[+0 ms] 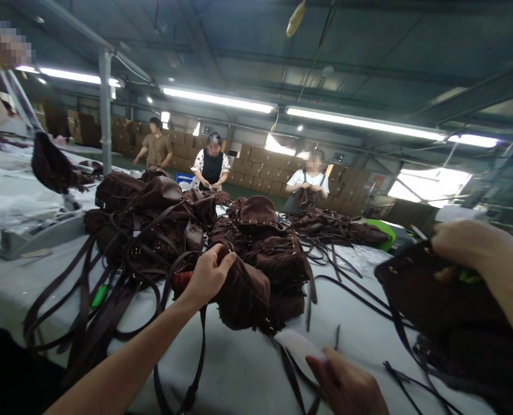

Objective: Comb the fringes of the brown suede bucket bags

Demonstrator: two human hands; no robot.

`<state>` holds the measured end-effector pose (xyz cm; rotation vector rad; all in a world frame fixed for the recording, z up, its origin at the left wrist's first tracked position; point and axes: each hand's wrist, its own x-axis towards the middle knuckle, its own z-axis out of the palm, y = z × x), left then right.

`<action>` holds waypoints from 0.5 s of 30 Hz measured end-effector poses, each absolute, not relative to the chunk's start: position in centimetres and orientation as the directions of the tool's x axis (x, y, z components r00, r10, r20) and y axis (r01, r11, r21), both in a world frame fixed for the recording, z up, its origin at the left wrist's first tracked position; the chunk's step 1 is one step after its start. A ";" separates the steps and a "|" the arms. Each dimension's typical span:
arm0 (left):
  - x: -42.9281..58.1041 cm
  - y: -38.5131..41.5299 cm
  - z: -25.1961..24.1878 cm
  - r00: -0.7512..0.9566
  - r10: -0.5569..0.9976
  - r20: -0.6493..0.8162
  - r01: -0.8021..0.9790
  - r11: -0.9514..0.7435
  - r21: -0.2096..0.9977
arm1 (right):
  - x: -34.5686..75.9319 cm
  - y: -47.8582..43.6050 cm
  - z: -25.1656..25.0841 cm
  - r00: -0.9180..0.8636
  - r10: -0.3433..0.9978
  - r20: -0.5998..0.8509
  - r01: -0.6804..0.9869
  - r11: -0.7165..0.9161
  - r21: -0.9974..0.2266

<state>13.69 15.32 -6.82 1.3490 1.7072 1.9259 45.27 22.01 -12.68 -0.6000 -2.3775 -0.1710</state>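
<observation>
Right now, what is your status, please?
Left hand grips brown bag. Right hand holds white slip. Co-worker's arm and loose straps close by.

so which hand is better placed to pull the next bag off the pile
Left, probably. The left hand is at the pile, gripping a brown bag, while the right hand sits lower, apart from the pile, and is busy holding a white piece.

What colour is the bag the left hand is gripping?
Dark brown; the bag under the left hand shows best in the head view.
</observation>
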 end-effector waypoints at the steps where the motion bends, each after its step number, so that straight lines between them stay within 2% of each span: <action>1: 14.0 14.8 -6.1 -0.538 0.668 0.515 0.474 -0.265 0.840 | 45.0 22.2 -11.9 -0.657 0.339 0.674 0.447 0.894 -0.013; 5: 15.5 13.0 -3.6 -0.513 0.613 0.601 0.650 -0.180 0.738 | 43.2 22.4 -9.1 -0.660 0.210 0.721 0.369 0.927 0.068; 8: 16.5 12.0 -2.6 -0.475 0.648 0.595 0.633 -0.218 0.743 | 41.5 22.5 -8.0 -0.668 0.188 0.720 0.353 0.932 0.084; 10: 17.0 11.8 -2.3 -0.430 0.723 0.541 0.494 -0.313 0.811 | 40.6 22.7 -8.5 -0.693 0.222 0.686 0.371 0.925 0.077; 13: 17.3 12.1 -2.7 -0.366 0.834 0.412 0.094 -0.407 0.909 | 39.5 22.2 -11.6 -0.752 0.290 0.593 0.405 0.912 0.068; 15: 17.1 12.8 -3.3 -0.394 0.859 0.326 -0.155 -0.412 0.898 | 38.9 21.1 -14.6 -0.793 0.364 0.488 0.436 0.899 0.038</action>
